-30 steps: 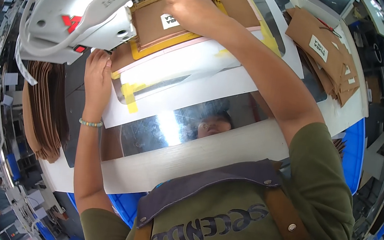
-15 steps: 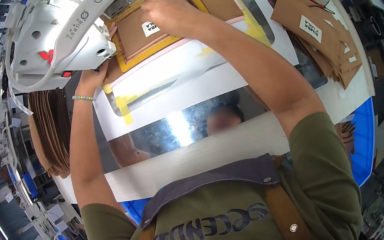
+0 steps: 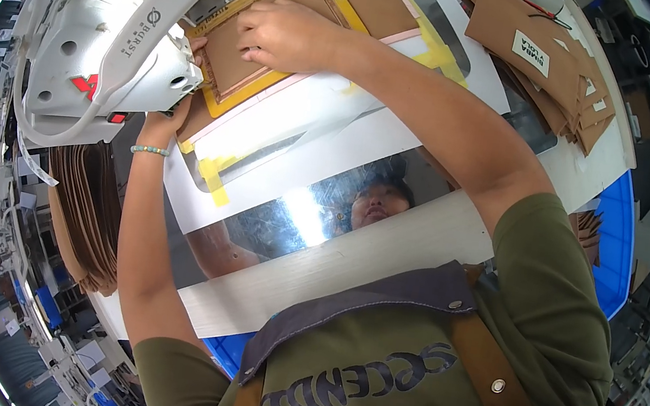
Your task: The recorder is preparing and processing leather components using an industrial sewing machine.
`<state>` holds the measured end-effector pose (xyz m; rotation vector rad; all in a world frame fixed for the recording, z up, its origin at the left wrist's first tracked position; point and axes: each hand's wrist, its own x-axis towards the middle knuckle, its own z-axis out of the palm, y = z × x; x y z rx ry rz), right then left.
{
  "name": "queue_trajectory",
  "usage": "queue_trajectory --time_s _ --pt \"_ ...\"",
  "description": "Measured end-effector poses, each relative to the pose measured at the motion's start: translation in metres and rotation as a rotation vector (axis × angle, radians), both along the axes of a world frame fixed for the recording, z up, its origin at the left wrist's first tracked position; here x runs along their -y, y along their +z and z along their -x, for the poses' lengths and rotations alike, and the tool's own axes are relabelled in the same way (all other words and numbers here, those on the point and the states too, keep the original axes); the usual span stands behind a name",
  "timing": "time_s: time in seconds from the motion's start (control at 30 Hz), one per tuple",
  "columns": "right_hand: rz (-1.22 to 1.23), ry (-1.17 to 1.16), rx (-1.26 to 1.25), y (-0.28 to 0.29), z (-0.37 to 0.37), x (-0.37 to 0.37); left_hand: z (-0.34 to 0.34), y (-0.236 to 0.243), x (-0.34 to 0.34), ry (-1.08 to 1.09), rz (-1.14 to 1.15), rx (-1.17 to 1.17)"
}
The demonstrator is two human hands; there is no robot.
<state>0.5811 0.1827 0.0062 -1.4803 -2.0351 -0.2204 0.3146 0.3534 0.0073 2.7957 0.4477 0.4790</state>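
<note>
A brown sheet [image 3: 228, 54] lies inside a yellow rectangular frame [image 3: 239, 107] on the white work plate. My right hand [image 3: 286, 34] rests over it, fingers bent and a little apart, the tips against the brown surface. Nothing shows gripped in that hand. At the frame's left end is my left hand [image 3: 176, 106], mostly hidden behind the white head of a sewing machine [image 3: 80, 56]. Only some fingertips and the wrist with a beaded bracelet [image 3: 150, 150] come out from behind it.
Brown pieces with white labels [image 3: 522, 44] are piled at the right, near red-handled snippers [image 3: 547, 15]. Folded brown pieces [image 3: 83, 210] stand at the left. A blue bin [image 3: 617, 244] sits beyond the table's right edge. A shiny metal plate [image 3: 279, 234] lies in front.
The white label beside my right hand is out of sight now. My right hand has shifted slightly down and its fingers have loosened. My left hand stays by the machine.
</note>
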Motion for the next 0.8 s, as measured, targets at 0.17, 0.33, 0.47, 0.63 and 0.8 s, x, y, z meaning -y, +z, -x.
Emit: queue_trajectory --time_s 0.17,0.33,0.47,0.63,0.8 --pt "0.046 0.119 -0.061 0.008 0.021 -0.005 0.043 -0.029 -0.032 0.314 0.236 0.005" --pt "0.082 0.097 -0.058 0.002 0.008 0.003 -0.004 -0.007 -0.004 -0.074 -0.289 0.006" --pt "0.115 0.14 -0.033 0.012 0.015 0.004 -0.006 0.003 0.006 -0.063 -0.401 0.022" --pt "0.143 0.232 -0.037 0.01 0.025 0.004 -0.013 0.013 0.006 -0.039 -0.29 0.026" --pt "0.177 0.267 -0.027 0.009 0.023 0.005 -0.004 0.027 0.009 -0.162 -0.031 -0.009"
